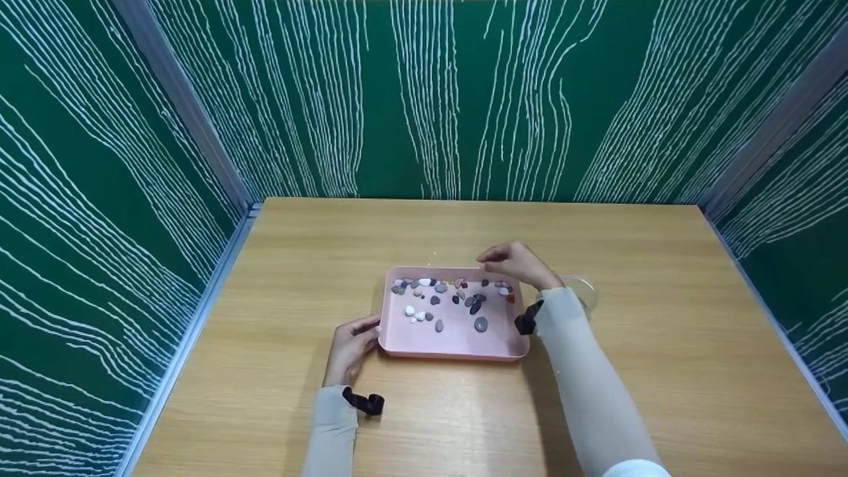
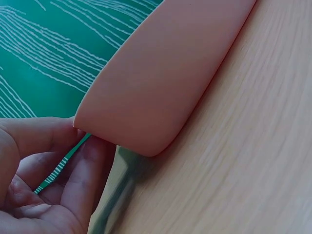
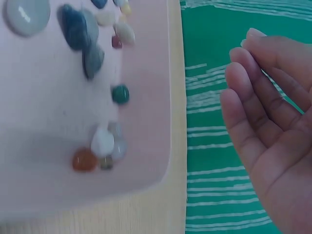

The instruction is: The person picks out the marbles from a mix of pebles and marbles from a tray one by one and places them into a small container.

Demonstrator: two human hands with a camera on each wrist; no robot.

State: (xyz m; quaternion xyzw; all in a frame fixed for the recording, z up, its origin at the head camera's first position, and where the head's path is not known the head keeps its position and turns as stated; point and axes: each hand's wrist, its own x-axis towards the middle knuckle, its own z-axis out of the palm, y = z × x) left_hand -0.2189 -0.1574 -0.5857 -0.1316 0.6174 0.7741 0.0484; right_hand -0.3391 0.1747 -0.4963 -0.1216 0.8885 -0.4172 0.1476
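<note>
A shallow pink tray (image 1: 457, 341) stands on the table, with small stones (image 1: 481, 324) in white, grey, dark and orange scattered in it. At the tray's near left corner, my left hand (image 1: 348, 348) grips the rim; in the left wrist view the thumb and fingers (image 2: 92, 161) meet at that corner. My right hand (image 1: 520, 265) hovers over the far rim towards the right. In the right wrist view, the right hand (image 3: 273, 117) is off the tray, its fingers slightly bent and tips close together. Whether a tiny thing sits between those tips is unclear.
A clear round container (image 1: 583, 291) lies to the right of the tray, partly behind the right forearm. Tiny pale specks (image 1: 434, 253) lie on the wooden table (image 1: 318, 252) beyond the tray. Green walls (image 1: 517, 99) with white lines enclose the table's back and sides.
</note>
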